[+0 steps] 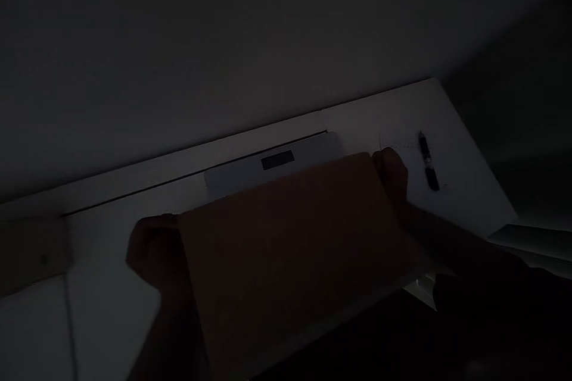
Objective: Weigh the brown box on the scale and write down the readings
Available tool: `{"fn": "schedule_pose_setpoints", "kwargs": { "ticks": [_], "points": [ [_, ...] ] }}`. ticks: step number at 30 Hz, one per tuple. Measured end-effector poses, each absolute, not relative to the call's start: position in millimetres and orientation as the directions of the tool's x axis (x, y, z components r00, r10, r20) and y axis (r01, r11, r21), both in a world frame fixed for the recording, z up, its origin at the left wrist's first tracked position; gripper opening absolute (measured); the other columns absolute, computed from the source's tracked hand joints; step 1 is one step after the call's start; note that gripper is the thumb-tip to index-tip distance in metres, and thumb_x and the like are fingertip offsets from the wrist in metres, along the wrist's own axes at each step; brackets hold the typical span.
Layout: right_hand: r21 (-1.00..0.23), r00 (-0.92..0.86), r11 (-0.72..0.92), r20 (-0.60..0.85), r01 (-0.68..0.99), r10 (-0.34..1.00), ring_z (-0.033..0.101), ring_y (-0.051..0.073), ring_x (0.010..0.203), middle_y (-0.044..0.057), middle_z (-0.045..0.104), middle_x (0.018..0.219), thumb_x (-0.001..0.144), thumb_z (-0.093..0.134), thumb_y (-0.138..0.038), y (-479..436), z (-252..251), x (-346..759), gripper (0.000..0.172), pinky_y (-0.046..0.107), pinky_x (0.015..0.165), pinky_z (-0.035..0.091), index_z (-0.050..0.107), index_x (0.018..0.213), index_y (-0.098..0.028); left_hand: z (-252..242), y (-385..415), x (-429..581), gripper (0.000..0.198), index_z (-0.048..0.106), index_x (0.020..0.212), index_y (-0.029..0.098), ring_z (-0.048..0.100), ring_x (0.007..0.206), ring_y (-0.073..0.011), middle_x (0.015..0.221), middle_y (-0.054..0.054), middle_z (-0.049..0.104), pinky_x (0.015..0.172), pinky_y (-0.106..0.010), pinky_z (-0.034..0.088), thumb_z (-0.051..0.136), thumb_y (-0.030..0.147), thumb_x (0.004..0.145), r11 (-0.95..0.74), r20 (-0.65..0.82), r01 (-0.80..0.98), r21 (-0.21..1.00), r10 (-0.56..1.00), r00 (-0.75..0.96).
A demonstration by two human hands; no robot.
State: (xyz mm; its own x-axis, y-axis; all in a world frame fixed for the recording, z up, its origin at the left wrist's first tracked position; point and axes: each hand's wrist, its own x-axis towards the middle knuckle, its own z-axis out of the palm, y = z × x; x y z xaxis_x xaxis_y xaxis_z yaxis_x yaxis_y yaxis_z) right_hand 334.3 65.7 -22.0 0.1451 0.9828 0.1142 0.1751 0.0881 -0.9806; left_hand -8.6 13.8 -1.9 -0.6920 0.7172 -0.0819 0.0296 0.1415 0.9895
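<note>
The scene is very dark. A brown rectangular piece that looks like cardboard (290, 256) fills the lower middle; whether it is a box or a flat sheet I cannot tell. My left hand (156, 250) grips its far left corner, fingers curled. At the far right corner, my right hand (392, 172) is closed on the same piece. Just beyond its far edge shows part of a pale flat scale (236, 177) with a dark display window. The brown piece hides the rest of the scale.
A white table (111, 303) runs along a plain wall (223, 41). On its right side lies a dark pen (428, 161) on what seems to be a marked sheet of paper (404, 149). A tan object (31, 256) sits at the left edge.
</note>
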Motion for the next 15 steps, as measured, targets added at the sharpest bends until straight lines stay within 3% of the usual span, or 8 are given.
{"fn": "schedule_pose_setpoints", "kwargs": {
  "ticks": [3,6,11,15],
  "points": [
    [-0.991,0.136,0.111,0.12,0.071,0.983,0.034,0.013,0.056,-0.001,0.039,0.067,0.102,0.04,-0.056,68.8,-23.8,334.6,0.046,0.033,0.056,0.026,0.044,0.071,-0.022,14.2,21.7,3.5,0.007,0.057,0.048,0.025,0.044,0.058,-0.0151,0.058,-0.003,0.05,0.048,-0.026,0.029,0.052,0.029,0.046,0.145,-0.085,0.013,0.989,0.647,-0.757],
    [-0.982,0.154,0.138,0.157,0.127,0.976,0.033,0.013,0.058,-0.002,0.038,0.066,0.102,0.038,-0.059,71.6,-22.3,332.8,0.049,0.031,0.056,0.028,0.042,0.07,-0.023,23.8,24.7,10.4,0.008,0.054,0.043,0.025,0.037,0.052,-0.0147,0.048,-0.003,0.042,0.044,-0.026,0.022,0.048,0.032,0.043,0.167,-0.099,0.008,0.986,0.623,-0.776],
    [-0.945,0.168,0.208,0.255,0.252,0.952,0.036,0.015,0.061,0.0,0.039,0.065,0.098,0.032,-0.069,75.9,-16.8,327.5,0.055,0.032,0.059,0.034,0.04,0.068,-0.024,19.4,20.2,9.6,0.01,0.051,0.05,0.024,0.035,0.05,-0.0147,0.046,-0.001,0.04,0.046,-0.026,0.022,0.046,0.027,0.043,0.118,-0.067,0.021,0.993,0.691,-0.72],
    [-0.937,0.146,0.251,0.291,0.243,0.945,0.038,0.015,0.064,0.0,0.039,0.068,0.096,0.032,-0.074,79.7,-16.7,324.6,0.057,0.032,0.063,0.036,0.039,0.069,-0.024,10.9,18.5,5.0,0.014,0.051,0.057,0.021,0.036,0.052,-0.0133,0.051,0.0,0.042,0.05,-0.025,0.024,0.046,0.023,0.044,0.09,-0.026,0.053,0.995,0.704,-0.709]
  ]
}}
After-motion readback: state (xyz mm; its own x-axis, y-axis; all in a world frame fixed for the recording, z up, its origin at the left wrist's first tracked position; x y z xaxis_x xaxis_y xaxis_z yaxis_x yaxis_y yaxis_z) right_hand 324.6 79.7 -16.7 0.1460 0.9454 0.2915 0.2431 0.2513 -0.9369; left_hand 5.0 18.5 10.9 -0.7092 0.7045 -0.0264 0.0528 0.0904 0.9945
